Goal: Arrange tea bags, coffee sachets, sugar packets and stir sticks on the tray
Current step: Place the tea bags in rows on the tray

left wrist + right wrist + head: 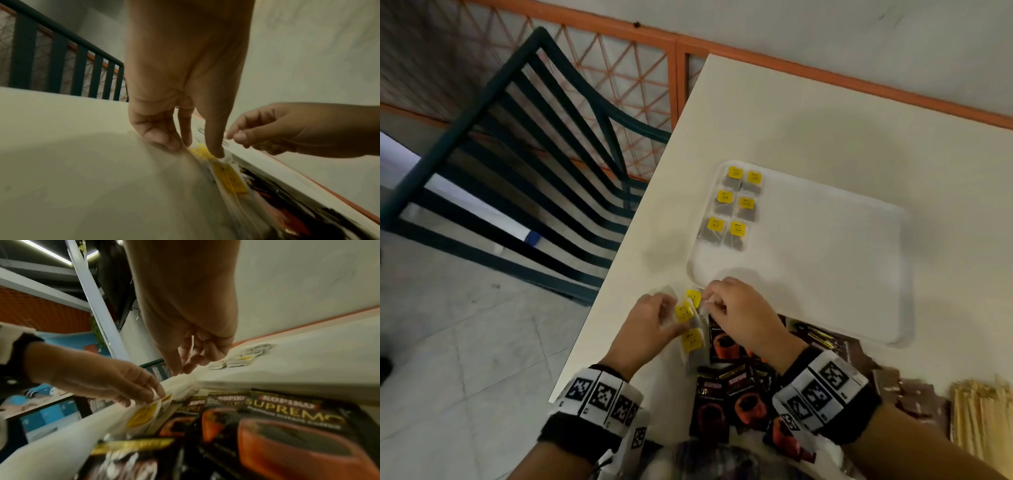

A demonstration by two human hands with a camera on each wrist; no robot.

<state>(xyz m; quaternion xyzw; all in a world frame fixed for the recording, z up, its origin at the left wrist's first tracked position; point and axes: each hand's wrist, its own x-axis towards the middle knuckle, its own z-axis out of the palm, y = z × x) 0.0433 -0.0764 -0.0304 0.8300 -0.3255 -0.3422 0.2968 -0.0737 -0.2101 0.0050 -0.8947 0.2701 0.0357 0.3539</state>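
A white tray (825,267) lies on the table with several yellow-tagged tea bags (732,205) in two columns at its far left corner, seen also as tea bags (238,360) in the right wrist view. A small pile of loose tea bags (690,337) sits just before the tray's near left corner. My left hand (671,318) pinches one tea bag (144,417) of this pile, its index finger (216,149) pressing on a yellow tag. My right hand (710,303) pinches the thin edge of another tea bag (192,344) above the pile.
Black coffee sachets (743,390) lie under my right wrist, brown sugar packets (914,394) to their right, wooden stir sticks (983,411) at the far right. The table's left edge (602,325) is close to my left hand; a dark chair (534,171) stands beyond it.
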